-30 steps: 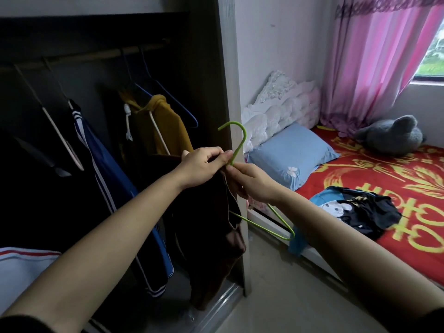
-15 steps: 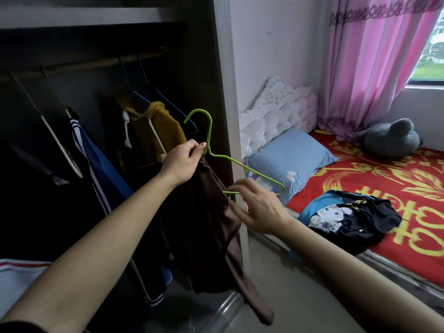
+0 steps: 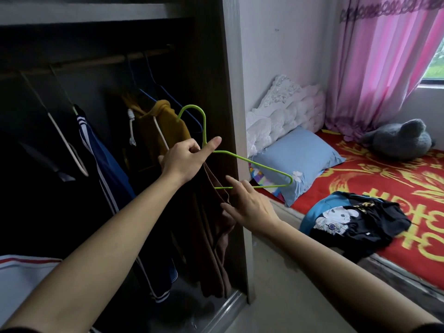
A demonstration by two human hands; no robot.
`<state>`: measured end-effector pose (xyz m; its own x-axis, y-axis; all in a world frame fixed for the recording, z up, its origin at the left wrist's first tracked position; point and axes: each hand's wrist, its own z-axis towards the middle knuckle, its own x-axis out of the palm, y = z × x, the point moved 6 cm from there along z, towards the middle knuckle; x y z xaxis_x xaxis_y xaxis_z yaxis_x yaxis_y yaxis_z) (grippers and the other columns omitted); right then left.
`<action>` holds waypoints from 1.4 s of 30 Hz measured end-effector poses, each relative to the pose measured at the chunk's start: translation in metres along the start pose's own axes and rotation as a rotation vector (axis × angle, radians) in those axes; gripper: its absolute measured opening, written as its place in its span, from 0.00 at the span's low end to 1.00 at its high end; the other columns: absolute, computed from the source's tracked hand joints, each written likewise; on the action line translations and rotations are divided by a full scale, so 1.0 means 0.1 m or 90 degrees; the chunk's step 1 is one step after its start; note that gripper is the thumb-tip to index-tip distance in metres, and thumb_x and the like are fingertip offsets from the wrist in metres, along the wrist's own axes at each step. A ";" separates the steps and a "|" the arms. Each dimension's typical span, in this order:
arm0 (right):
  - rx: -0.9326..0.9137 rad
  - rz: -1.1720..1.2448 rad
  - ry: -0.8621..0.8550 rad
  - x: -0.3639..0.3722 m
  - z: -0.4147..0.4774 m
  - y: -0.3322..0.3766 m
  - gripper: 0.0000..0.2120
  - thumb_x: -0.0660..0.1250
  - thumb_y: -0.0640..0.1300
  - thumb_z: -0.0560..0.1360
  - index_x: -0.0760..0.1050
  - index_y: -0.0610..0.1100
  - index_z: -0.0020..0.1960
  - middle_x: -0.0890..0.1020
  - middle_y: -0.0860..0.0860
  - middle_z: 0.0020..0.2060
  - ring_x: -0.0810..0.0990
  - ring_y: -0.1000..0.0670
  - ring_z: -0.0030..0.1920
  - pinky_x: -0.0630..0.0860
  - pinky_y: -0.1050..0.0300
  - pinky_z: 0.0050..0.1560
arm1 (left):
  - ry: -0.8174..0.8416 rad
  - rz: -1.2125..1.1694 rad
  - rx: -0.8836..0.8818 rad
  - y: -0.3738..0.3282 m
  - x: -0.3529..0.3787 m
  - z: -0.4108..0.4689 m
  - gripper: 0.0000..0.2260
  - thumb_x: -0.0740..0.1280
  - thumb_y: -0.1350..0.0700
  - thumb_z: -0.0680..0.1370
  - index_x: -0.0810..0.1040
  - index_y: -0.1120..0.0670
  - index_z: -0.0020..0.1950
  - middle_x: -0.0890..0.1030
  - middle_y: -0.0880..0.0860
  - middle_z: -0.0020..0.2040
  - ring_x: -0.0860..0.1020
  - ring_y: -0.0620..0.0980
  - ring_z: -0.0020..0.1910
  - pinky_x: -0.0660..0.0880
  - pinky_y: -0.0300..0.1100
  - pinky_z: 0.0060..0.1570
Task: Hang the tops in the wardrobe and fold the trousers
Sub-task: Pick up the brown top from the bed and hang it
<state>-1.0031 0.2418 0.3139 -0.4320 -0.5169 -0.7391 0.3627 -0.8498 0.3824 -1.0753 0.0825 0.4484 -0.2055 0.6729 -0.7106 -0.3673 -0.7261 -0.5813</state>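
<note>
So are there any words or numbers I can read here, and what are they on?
Black T-shirt: small yellowish lettering above the white cartoon print, too blurred to read.
Red bedspread: big yellow shapes that may be characters, partly covered, not readable.
No other writing shows.

Daylight from the window (image 3: 434, 66) at right — wardrobe (image 3: 96, 56) interior dim, edges bowed.

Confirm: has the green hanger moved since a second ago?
Yes. The green hanger went left: its hook crossed from the right edge of the wardrobe side panel to in front of the mustard hoodie.
</note>
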 end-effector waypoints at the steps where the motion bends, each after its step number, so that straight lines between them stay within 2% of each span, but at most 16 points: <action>1: 0.003 -0.025 -0.003 0.01 0.03 0.03 0.26 0.59 0.64 0.78 0.65 0.56 0.73 0.71 0.56 0.55 0.78 0.56 0.43 0.76 0.60 0.33 | -0.018 0.017 0.003 -0.01 0.00 -0.01 0.31 0.55 0.20 0.67 0.73 0.49 0.35 0.79 0.45 0.35 0.77 0.46 0.45 0.59 0.61 0.66; 4: -0.057 -0.060 -0.040 -0.03 0.09 0.20 0.15 0.60 0.59 0.80 0.77 0.55 0.61 0.73 0.55 0.52 0.75 0.57 0.45 0.74 0.62 0.36 | -0.044 0.050 0.009 -0.02 0.01 -0.01 0.28 0.57 0.24 0.70 0.74 0.48 0.37 0.79 0.46 0.39 0.77 0.49 0.48 0.63 0.59 0.63; 6: -0.154 -0.050 -0.040 -0.01 0.07 0.34 0.11 0.61 0.55 0.80 0.78 0.52 0.56 0.75 0.54 0.50 0.73 0.55 0.47 0.72 0.61 0.42 | -0.041 0.046 -0.002 -0.01 0.03 0.00 0.26 0.58 0.26 0.71 0.76 0.49 0.39 0.80 0.46 0.41 0.77 0.50 0.49 0.63 0.60 0.64; 8: -0.201 0.032 0.024 0.05 0.04 0.44 0.08 0.60 0.52 0.81 0.73 0.50 0.53 0.76 0.53 0.46 0.72 0.54 0.45 0.71 0.58 0.47 | -0.037 0.035 -0.016 0.01 0.04 0.01 0.25 0.59 0.28 0.73 0.76 0.50 0.41 0.80 0.47 0.42 0.77 0.51 0.50 0.63 0.60 0.65; 11: -0.124 0.132 0.191 0.22 -0.05 0.43 0.07 0.57 0.53 0.82 0.61 0.53 0.50 0.74 0.55 0.36 0.70 0.58 0.37 0.67 0.58 0.47 | -0.039 0.014 -0.027 0.05 0.04 0.05 0.23 0.60 0.31 0.74 0.76 0.50 0.42 0.80 0.47 0.42 0.77 0.51 0.50 0.62 0.62 0.66; 13: -0.062 0.097 0.228 0.25 -0.10 0.30 0.11 0.59 0.57 0.80 0.58 0.55 0.50 0.72 0.56 0.32 0.69 0.58 0.37 0.63 0.61 0.45 | -0.044 -0.003 -0.031 0.10 0.03 0.08 0.20 0.61 0.32 0.74 0.75 0.49 0.40 0.79 0.46 0.40 0.76 0.50 0.49 0.63 0.59 0.64; 14: -0.032 0.071 0.229 0.23 -0.11 0.19 0.12 0.60 0.60 0.79 0.60 0.54 0.52 0.74 0.56 0.33 0.72 0.56 0.39 0.65 0.59 0.46 | -0.048 -0.012 -0.034 0.14 0.01 0.09 0.19 0.62 0.33 0.73 0.75 0.48 0.38 0.79 0.45 0.39 0.76 0.50 0.48 0.63 0.57 0.62; 16: 0.005 0.002 0.230 0.14 -0.12 -0.03 0.15 0.58 0.61 0.79 0.67 0.50 0.55 0.78 0.55 0.38 0.77 0.52 0.45 0.69 0.53 0.58 | -0.057 -0.022 -0.049 0.26 -0.04 0.12 0.19 0.63 0.33 0.71 0.74 0.49 0.37 0.78 0.44 0.38 0.76 0.50 0.47 0.61 0.54 0.58; 18: -0.004 -0.072 0.217 0.02 -0.14 -0.22 0.14 0.58 0.59 0.80 0.73 0.50 0.53 0.79 0.55 0.41 0.78 0.51 0.49 0.66 0.49 0.68 | -0.061 -0.015 -0.069 0.41 -0.12 0.16 0.19 0.63 0.33 0.70 0.76 0.48 0.37 0.79 0.43 0.39 0.77 0.51 0.47 0.64 0.54 0.60; 23: -0.033 -0.139 0.141 -0.37 -0.17 -0.54 0.11 0.58 0.52 0.80 0.77 0.48 0.53 0.82 0.52 0.48 0.79 0.49 0.52 0.73 0.50 0.56 | -0.045 0.035 -0.079 0.74 -0.23 0.24 0.19 0.64 0.32 0.68 0.77 0.46 0.43 0.77 0.42 0.41 0.74 0.51 0.49 0.63 0.56 0.60; 29: -0.060 -0.189 0.064 -0.59 0.01 -0.39 0.08 0.61 0.49 0.79 0.72 0.45 0.45 0.78 0.48 0.40 0.76 0.46 0.43 0.73 0.50 0.49 | 0.013 0.124 0.017 0.55 0.05 0.13 0.20 0.63 0.29 0.70 0.73 0.46 0.40 0.78 0.43 0.42 0.75 0.50 0.47 0.61 0.51 0.53; 32: -0.086 -0.166 0.046 -0.63 0.22 -0.17 0.12 0.58 0.52 0.79 0.74 0.45 0.50 0.79 0.48 0.43 0.76 0.46 0.45 0.71 0.51 0.50 | 0.054 0.146 0.051 0.43 0.24 0.03 0.24 0.58 0.26 0.71 0.76 0.45 0.41 0.79 0.42 0.41 0.75 0.49 0.49 0.63 0.53 0.56; 35: -0.063 -0.118 0.077 -0.62 0.38 -0.07 0.21 0.50 0.60 0.82 0.76 0.52 0.62 0.79 0.53 0.46 0.76 0.52 0.47 0.70 0.53 0.50 | 0.096 0.089 0.046 0.34 0.35 -0.03 0.27 0.57 0.23 0.69 0.78 0.45 0.44 0.80 0.43 0.44 0.76 0.48 0.50 0.63 0.52 0.58; 37: -0.080 -0.143 0.090 -0.62 0.45 -0.06 0.19 0.50 0.59 0.84 0.78 0.55 0.61 0.78 0.53 0.42 0.76 0.52 0.45 0.70 0.53 0.49 | 0.157 -0.036 0.037 0.29 0.39 -0.06 0.22 0.63 0.28 0.71 0.80 0.45 0.48 0.82 0.43 0.47 0.77 0.45 0.51 0.66 0.49 0.57; 40: -0.088 -0.185 0.096 -0.65 0.53 -0.13 0.16 0.54 0.57 0.84 0.80 0.54 0.59 0.78 0.50 0.41 0.77 0.48 0.45 0.71 0.50 0.50 | 0.261 -0.195 0.024 0.32 0.43 -0.13 0.07 0.70 0.45 0.75 0.81 0.44 0.50 0.82 0.41 0.47 0.78 0.34 0.50 0.70 0.31 0.49; 42: -0.088 -0.198 0.091 -0.65 0.55 -0.19 0.17 0.55 0.57 0.83 0.80 0.53 0.59 0.78 0.49 0.44 0.77 0.46 0.47 0.71 0.50 0.51 | 0.300 -0.230 0.007 0.37 0.45 -0.17 0.06 0.70 0.50 0.77 0.82 0.46 0.53 0.83 0.42 0.48 0.78 0.34 0.51 0.70 0.28 0.48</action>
<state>-1.0272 0.2864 0.3853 -0.4228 -0.2077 -0.8821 0.3440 -0.9373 0.0558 -1.0831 0.0835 0.3882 0.3578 0.7400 -0.5696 -0.3492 -0.4597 -0.8166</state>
